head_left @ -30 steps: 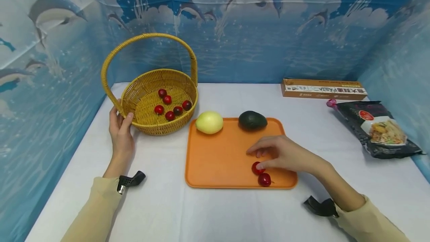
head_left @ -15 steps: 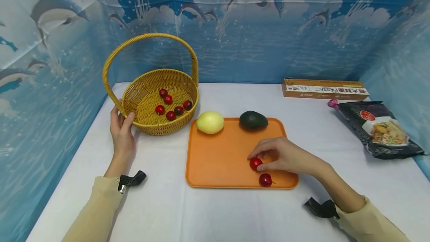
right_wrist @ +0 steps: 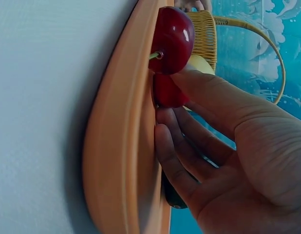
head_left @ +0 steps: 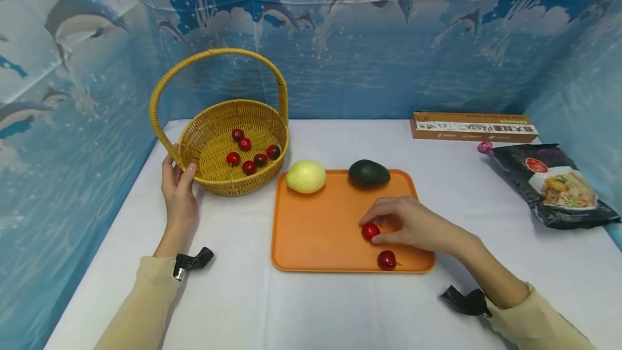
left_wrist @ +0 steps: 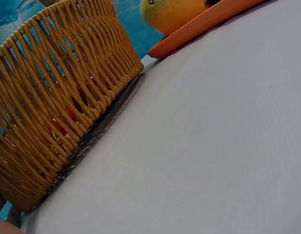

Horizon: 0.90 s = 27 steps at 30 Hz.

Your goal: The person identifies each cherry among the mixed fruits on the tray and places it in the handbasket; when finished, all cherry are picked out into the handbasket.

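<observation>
My left hand [head_left: 180, 193] holds the side of a yellow wicker basket [head_left: 238, 187], thumb at the rim near the handle's foot and fingers behind it. Several dark red cherries [head_left: 245, 145] lie inside the basket. Over the right part of an orange tray [head_left: 316, 231], my right hand [head_left: 413, 223] pinches a red cherry [head_left: 370, 231] between thumb and fingers, low at the tray's surface. Another cherry [head_left: 386, 260] with a stem lies by the tray's front edge; in the right wrist view this cherry [right_wrist: 175, 41] partly covers the pinched cherry [right_wrist: 169, 92].
A yellow lemon-shaped fruit [head_left: 305, 176] and a dark green avocado [head_left: 369, 173] sit at the tray's back edge. At the back right stand a long brown pasta box [head_left: 473, 127] and a black food bag [head_left: 559, 188]. A dolphin-print curtain [head_left: 340, 69] walls the white table.
The right fingers have come together on the cherry, which has shifted a little up and left, away from the other one. My left hand stays at the basket.
</observation>
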Available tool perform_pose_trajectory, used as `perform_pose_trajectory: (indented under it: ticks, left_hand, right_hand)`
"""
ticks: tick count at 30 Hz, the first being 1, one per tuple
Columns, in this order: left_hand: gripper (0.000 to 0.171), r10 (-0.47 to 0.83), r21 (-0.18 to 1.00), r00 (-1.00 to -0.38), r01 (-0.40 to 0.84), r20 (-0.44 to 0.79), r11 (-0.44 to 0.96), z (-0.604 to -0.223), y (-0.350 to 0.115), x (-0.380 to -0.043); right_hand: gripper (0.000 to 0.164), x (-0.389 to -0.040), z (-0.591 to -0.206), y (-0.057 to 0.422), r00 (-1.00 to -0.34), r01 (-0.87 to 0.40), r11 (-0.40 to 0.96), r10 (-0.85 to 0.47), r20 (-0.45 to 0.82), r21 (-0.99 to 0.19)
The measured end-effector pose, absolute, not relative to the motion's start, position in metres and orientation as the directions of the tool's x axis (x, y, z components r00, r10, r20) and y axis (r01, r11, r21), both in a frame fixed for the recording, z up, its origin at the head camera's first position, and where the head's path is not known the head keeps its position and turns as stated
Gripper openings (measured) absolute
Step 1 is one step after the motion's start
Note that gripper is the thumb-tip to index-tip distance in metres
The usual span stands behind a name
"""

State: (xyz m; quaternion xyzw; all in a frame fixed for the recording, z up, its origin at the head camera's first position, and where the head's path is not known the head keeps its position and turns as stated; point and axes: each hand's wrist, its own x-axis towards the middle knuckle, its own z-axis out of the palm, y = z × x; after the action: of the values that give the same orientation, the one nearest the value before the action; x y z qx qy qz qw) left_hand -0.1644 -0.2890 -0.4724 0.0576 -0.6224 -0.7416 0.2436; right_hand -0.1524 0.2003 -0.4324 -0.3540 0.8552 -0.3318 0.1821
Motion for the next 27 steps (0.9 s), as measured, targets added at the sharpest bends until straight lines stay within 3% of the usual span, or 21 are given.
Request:
perform_pose_trajectory:
  ticks: [11,20,27]
  left_hand:
    - [0.061,-0.419,0.949,-0.880,0.294,0.221,-0.117,-0.471,-0.291,-0.162]
    - [0.060,-0.418,0.945,-0.881,0.299,0.221,-0.131,-0.474,-0.292,-0.162]
    - [0.060,-0.415,0.948,-0.883,0.293,0.220,-0.120,-0.474,-0.291,-0.164]
  right_hand:
    - [0.037,-0.148,-0.416,0.187,-0.704,-0.522,0.516,-0.710,0.002,-0.679]
    - [0.033,-0.163,-0.377,0.144,-0.612,-0.619,0.426,-0.788,0.065,-0.660]
    - [0.033,-0.189,-0.363,0.108,-0.601,-0.629,0.369,-0.789,0.128,-0.684]
